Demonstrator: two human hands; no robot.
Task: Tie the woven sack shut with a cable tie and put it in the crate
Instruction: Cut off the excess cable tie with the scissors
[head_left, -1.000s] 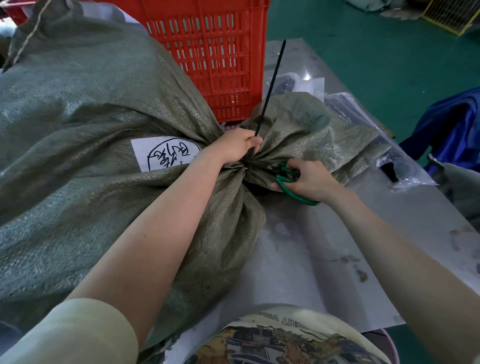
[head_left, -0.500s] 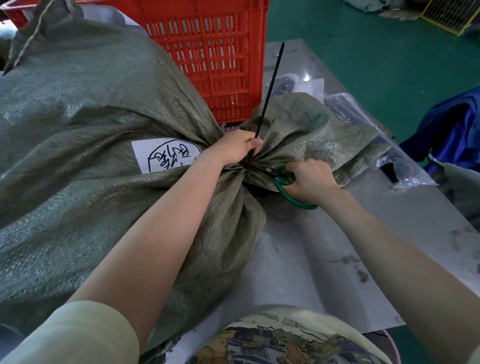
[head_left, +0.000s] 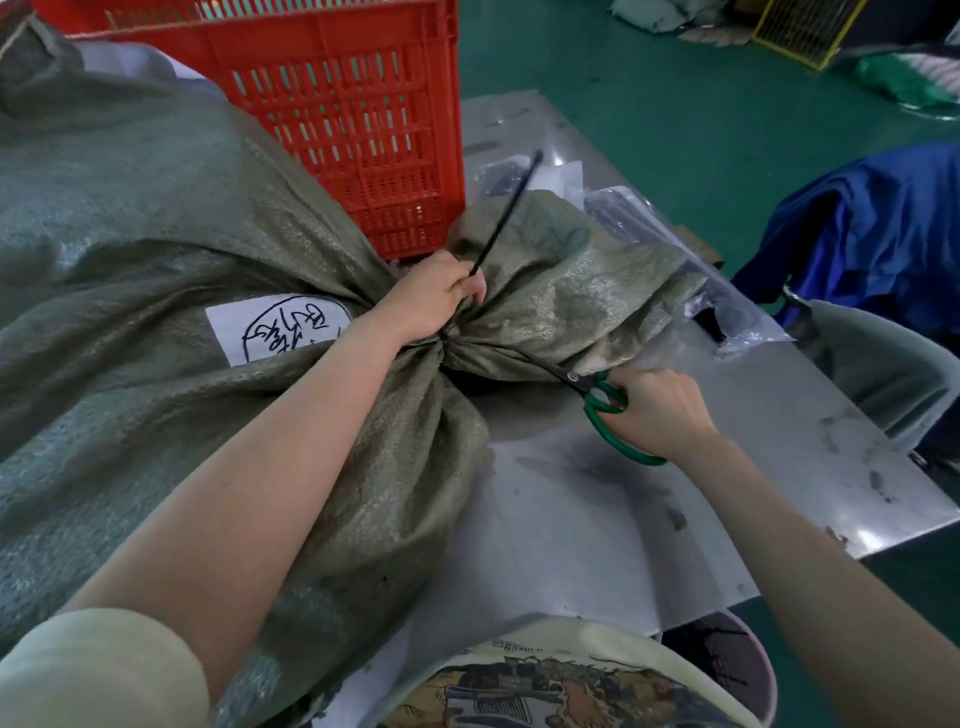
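A big grey-green woven sack (head_left: 156, 270) lies on the metal table (head_left: 597, 509), its neck gathered at the centre. A white label (head_left: 275, 327) with black writing is stuck on it. My left hand (head_left: 436, 296) grips the gathered neck and pinches the black cable tie (head_left: 506, 213), whose free tail sticks up and to the right. My right hand (head_left: 660, 410) holds green-handled scissors (head_left: 597, 397), blades pointing left under the sack's loose mouth (head_left: 571, 280). The red slatted crate (head_left: 353, 119) stands behind the sack.
Clear plastic bags (head_left: 727, 306) lie on the table behind the sack's mouth. Blue cloth (head_left: 883, 228) hangs to the right, off the table. A round bin (head_left: 727, 660) sits by the near table edge. Green floor (head_left: 649, 104) surrounds the table.
My right hand has drawn the scissors back to the right and lower, away from the tied neck. The cable tie's tail leans more to the right. My left hand stays on the neck.
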